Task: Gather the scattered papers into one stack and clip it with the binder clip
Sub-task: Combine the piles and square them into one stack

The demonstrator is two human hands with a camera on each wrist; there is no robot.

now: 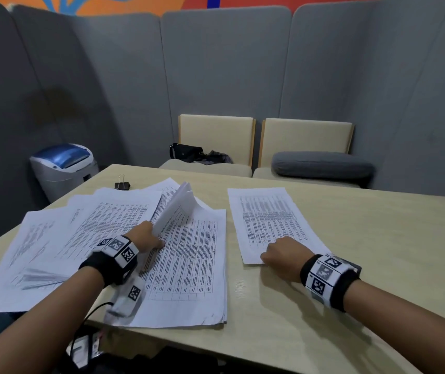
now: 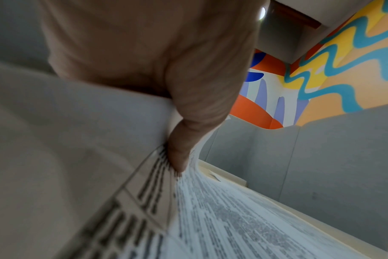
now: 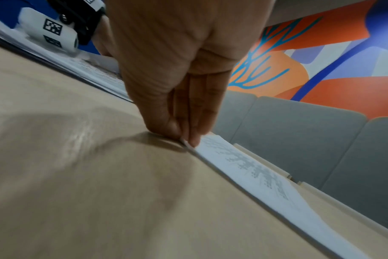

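From the head view, the left hand (image 1: 148,237) is pinching lifted sheets (image 1: 178,205) on the big pile (image 1: 189,265), while the right hand (image 1: 283,255) is pinching the near corner of the lone sheet (image 1: 267,220), lying long-axis away, to the pile's right; the clip (image 1: 122,184) is sitting far left on the surface (image 1: 350,292). The left wrist view is showing a thumb (image 2: 184,140) clamped on paper (image 2: 233,219). The right wrist view is showing fingertips (image 3: 194,140) nipping the sheet's (image 3: 255,173) corner.
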